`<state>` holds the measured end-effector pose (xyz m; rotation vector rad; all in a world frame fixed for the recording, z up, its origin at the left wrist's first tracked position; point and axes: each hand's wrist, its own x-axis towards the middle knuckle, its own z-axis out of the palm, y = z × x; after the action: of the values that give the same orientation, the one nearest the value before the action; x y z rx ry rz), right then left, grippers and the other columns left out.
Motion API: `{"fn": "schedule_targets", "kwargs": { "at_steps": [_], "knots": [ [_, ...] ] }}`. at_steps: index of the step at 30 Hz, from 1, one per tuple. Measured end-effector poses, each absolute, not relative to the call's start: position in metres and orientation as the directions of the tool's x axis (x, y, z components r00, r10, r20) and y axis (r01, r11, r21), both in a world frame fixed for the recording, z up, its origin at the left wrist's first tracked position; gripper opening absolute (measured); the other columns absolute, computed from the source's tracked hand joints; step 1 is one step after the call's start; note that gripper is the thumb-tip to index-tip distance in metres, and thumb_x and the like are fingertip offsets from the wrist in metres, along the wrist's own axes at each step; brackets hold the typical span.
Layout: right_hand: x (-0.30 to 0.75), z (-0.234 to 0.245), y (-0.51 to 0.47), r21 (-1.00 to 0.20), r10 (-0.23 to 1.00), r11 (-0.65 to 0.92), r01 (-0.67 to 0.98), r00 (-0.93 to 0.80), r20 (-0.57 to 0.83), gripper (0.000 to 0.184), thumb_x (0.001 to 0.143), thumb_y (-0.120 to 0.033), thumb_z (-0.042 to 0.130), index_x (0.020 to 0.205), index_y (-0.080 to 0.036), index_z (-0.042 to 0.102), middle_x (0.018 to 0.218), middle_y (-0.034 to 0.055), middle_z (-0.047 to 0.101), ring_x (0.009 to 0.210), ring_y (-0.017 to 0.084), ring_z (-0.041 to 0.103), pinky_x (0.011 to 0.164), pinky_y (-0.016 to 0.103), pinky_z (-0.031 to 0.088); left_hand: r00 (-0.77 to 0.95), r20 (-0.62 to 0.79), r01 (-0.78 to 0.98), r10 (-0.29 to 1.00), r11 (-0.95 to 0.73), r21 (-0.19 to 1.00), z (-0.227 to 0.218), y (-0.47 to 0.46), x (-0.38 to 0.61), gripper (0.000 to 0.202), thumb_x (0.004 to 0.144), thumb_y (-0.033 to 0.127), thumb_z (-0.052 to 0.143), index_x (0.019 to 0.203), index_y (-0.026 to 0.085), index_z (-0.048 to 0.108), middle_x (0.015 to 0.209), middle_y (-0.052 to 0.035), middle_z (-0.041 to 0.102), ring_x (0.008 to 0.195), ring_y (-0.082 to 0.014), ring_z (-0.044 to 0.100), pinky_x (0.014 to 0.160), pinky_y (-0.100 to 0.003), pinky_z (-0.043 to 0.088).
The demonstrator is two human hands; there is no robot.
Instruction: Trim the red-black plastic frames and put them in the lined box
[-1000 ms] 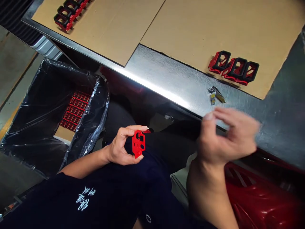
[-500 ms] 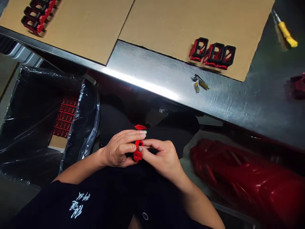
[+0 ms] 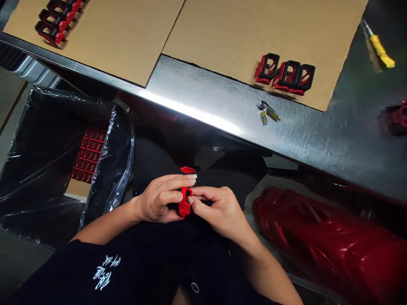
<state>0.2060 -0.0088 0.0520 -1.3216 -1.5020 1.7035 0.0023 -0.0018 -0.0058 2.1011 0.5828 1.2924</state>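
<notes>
My left hand (image 3: 159, 198) grips a small red plastic part (image 3: 184, 204) over my lap, below the table edge. Fingers of my right hand (image 3: 219, 210) pinch the same part from the right side. Both hands are closed around it and most of the part is hidden between them. On the cardboard (image 3: 222, 29) above sit three finished red-and-black frames (image 3: 285, 75) in a row. A second row of several such frames (image 3: 55, 19) lies at the far left of the cardboard.
A steel table (image 3: 222, 103) runs across the view, with a small metal clip (image 3: 268, 112) near its edge and a yellow-handled tool (image 3: 380, 45) at far right. A plastic-lined box (image 3: 57, 161) with red parts (image 3: 87, 156) stands at left. A red glossy bag (image 3: 327, 241) lies at lower right.
My right hand came down from the table edge to the red part and now pinches it beside my left hand. The view swung to the right and steadied.
</notes>
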Motion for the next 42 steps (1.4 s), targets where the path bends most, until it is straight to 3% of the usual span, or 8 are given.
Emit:
{"fn": "schedule_targets", "kwargs": {
  "at_steps": [4,7,12,15,22,28,34,42],
  "knots": [
    [0.202,0.051,-0.010,-0.924,0.867,-0.312,0.219,-0.333,-0.371,0.016,0.086,-0.023,0.067,0.080,-0.017,0.081,0.063,-0.0009,0.072,0.053,0.011,0.060,0.053,0.021,0.045,0.450,0.646,0.066,0.617,-0.744,0.665,-0.006,-0.003,0.001,0.056,0.077,0.021,0.085,0.121,0.019,0.050,0.147,-0.0181,0.061,0.135,-0.0291,0.062,0.106,-0.046,0.061],
    [0.203,0.050,-0.010,-0.916,0.848,-0.329,0.228,-0.356,-0.393,0.017,0.087,-0.024,0.067,0.078,-0.017,0.080,0.063,-0.0007,0.071,0.053,0.011,0.058,0.053,0.021,0.044,0.452,0.629,0.063,0.632,-0.726,0.685,-0.005,-0.003,0.000,0.051,0.080,0.024,0.084,0.119,0.022,0.051,0.149,-0.0149,0.060,0.135,-0.0279,0.062,0.105,-0.045,0.062],
    [0.209,0.050,-0.008,-0.920,0.810,-0.345,0.187,-0.436,-0.392,0.020,0.090,-0.024,0.064,0.094,-0.019,0.083,0.070,0.0005,0.074,0.057,0.011,0.057,0.056,0.021,0.043,0.447,0.634,0.051,0.631,-0.726,0.686,-0.002,-0.002,-0.001,0.064,0.075,0.019,0.088,0.124,0.020,0.048,0.147,-0.0180,0.061,0.134,-0.0283,0.063,0.106,-0.045,0.061],
    [0.211,0.049,-0.006,-0.924,0.792,-0.344,0.169,-0.475,-0.382,0.022,0.090,-0.022,0.063,0.098,-0.018,0.083,0.065,-0.0011,0.070,0.053,0.009,0.049,0.053,0.021,0.039,0.451,0.628,0.053,0.634,-0.722,0.690,-0.001,-0.002,-0.001,0.070,0.073,0.019,0.089,0.127,0.019,0.045,0.144,-0.0206,0.062,0.133,-0.0288,0.064,0.105,-0.045,0.062],
    [0.208,0.049,-0.008,-0.912,0.792,-0.361,0.196,-0.451,-0.411,0.023,0.091,-0.026,0.064,0.078,-0.015,0.079,0.062,-0.0016,0.063,0.055,0.008,0.043,0.051,0.021,0.033,0.467,0.632,0.061,0.618,-0.735,0.675,0.000,-0.003,-0.002,0.067,0.076,0.019,0.087,0.129,0.017,0.046,0.144,-0.0210,0.062,0.134,-0.0288,0.063,0.107,-0.044,0.061],
    [0.210,0.053,-0.004,-0.913,0.767,-0.367,0.176,-0.499,-0.404,0.023,0.090,-0.023,0.062,0.096,-0.015,0.083,0.056,-0.0048,0.054,0.050,0.006,0.033,0.048,0.021,0.029,0.448,0.616,0.057,0.648,-0.708,0.704,0.003,-0.002,-0.003,0.062,0.075,0.021,0.089,0.123,0.023,0.050,0.146,-0.0163,0.063,0.130,-0.0267,0.067,0.102,-0.043,0.064],
    [0.209,0.051,-0.005,-0.912,0.773,-0.374,0.170,-0.486,-0.407,0.021,0.089,-0.022,0.063,0.086,-0.014,0.083,0.056,-0.0048,0.051,0.052,0.007,0.034,0.049,0.021,0.029,0.459,0.621,0.068,0.636,-0.722,0.689,0.004,-0.001,-0.003,0.059,0.078,0.021,0.086,0.123,0.019,0.049,0.145,-0.0180,0.063,0.131,-0.0265,0.066,0.103,-0.043,0.063],
    [0.211,0.052,-0.004,-0.911,0.756,-0.383,0.153,-0.514,-0.404,0.023,0.089,-0.022,0.063,0.096,-0.014,0.083,0.056,-0.0054,0.051,0.050,0.006,0.032,0.049,0.021,0.031,0.473,0.617,0.080,0.629,-0.728,0.681,0.005,-0.002,-0.005,0.060,0.078,0.020,0.085,0.125,0.018,0.047,0.144,-0.0195,0.064,0.131,-0.0264,0.066,0.104,-0.042,0.063]
  ]
}}
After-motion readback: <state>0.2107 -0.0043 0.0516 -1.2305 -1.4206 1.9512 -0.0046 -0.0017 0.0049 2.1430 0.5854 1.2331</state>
